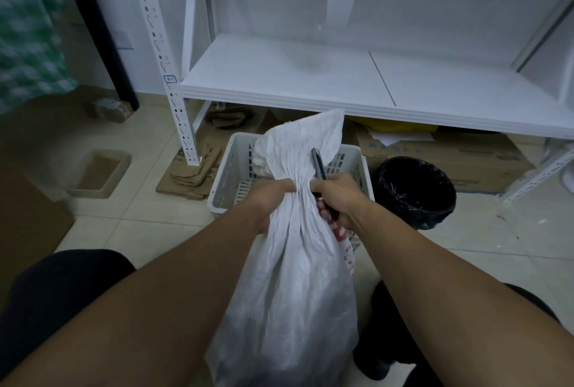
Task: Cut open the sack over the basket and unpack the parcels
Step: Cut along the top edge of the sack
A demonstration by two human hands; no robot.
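Observation:
A full white woven sack [295, 293] with red print on its right side stands between my knees, its gathered neck over a white plastic basket [228, 166]. My left hand [270, 197] is clenched on the left side of the bunched neck. My right hand [337, 197] grips a dark-handled cutter [318, 163] against the neck's right side, its tip pointing up beside the sack's loose top. The parcels inside the sack are hidden.
A black-lined waste bin [416, 191] stands right of the basket. A low white shelf [341, 82] runs behind, with cardboard boxes [450, 153] underneath. Flattened cardboard [189, 175] lies on the tiled floor to the left, by a shallow tray [99, 174].

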